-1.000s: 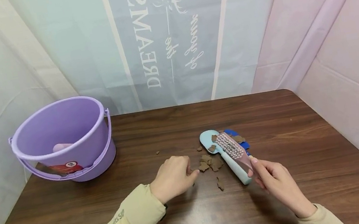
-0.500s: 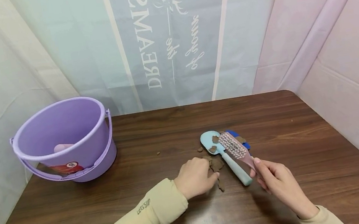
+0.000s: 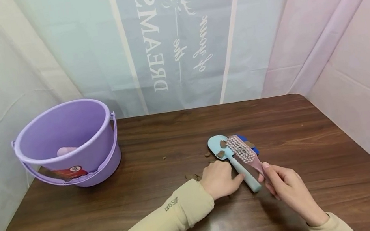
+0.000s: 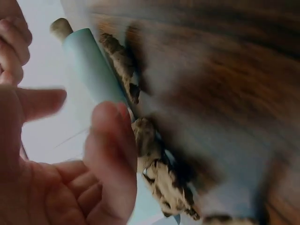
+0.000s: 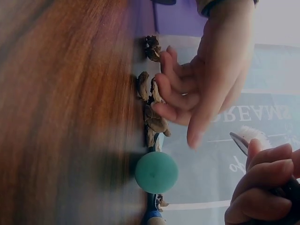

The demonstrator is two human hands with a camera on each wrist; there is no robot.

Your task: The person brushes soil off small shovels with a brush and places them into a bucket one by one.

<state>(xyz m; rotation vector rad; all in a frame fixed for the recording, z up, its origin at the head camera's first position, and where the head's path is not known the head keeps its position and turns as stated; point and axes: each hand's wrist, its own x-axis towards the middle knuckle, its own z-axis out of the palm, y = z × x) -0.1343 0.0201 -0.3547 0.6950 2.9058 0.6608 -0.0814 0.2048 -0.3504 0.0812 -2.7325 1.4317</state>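
In the head view my right hand (image 3: 287, 190) grips the handle of a pink scrub brush (image 3: 242, 150), bristles facing up. The brush is above a light-blue hand trowel (image 3: 218, 142) lying on the table with brown flakes (image 3: 223, 143) on its blade. My left hand (image 3: 219, 180) is just left of the trowel handle, over more brown flakes (image 5: 154, 119) that it mostly hides in the head view. The right wrist view shows its fingers loosely bent, thumb apart, nothing held. A blue tool (image 3: 255, 150), also bearing brown bits, lies partly behind the brush.
A purple bucket (image 3: 103, 147) stands at the left of the wooden table (image 3: 159, 135), with a pink rounded object (image 3: 65, 150) inside and its handle hanging down in front. Small crumbs (image 3: 164, 158) are scattered between bucket and trowel. Printed curtains (image 3: 179, 52) hang behind and at both sides.
My left hand has moved right across the table, over the brown flakes and up to the trowel handle. My right hand and the brush have hardly moved.
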